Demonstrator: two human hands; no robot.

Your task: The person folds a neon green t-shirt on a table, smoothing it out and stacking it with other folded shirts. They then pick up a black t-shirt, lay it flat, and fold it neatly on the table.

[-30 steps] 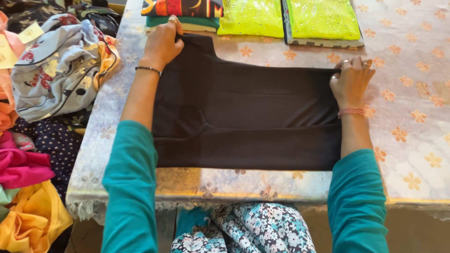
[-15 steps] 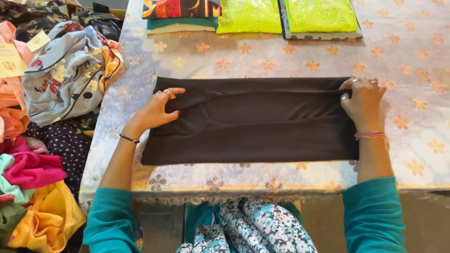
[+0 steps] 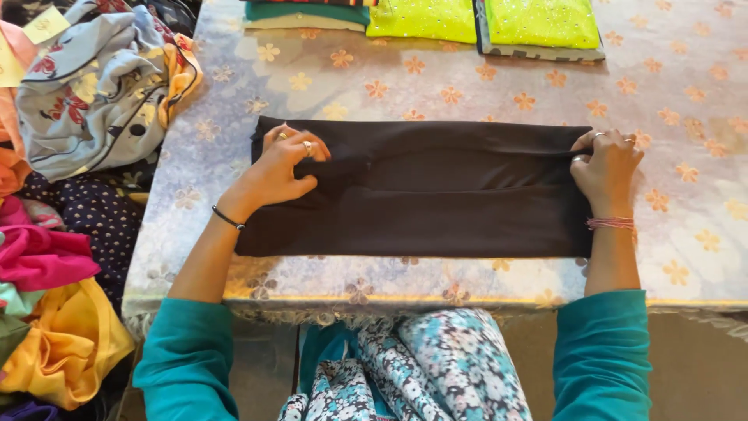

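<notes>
across the middle of the flowered worktop lies a folded dark brown cloth. the left hand presses its left end, fingers loosely curled on top; the right hand pinches its right edge. folded neon-yellow garments sit beyond, a heap of clothes to the left.

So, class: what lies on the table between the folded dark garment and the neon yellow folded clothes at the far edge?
In the head view, only bare flowered tablecloth separates the dark garment from the yellow clothes.

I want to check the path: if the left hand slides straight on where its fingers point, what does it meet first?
The left hand points up and right over the black folded garment; beyond its far edge probably bare flowered tablecloth, then the yellow-green folded cloth.
</notes>
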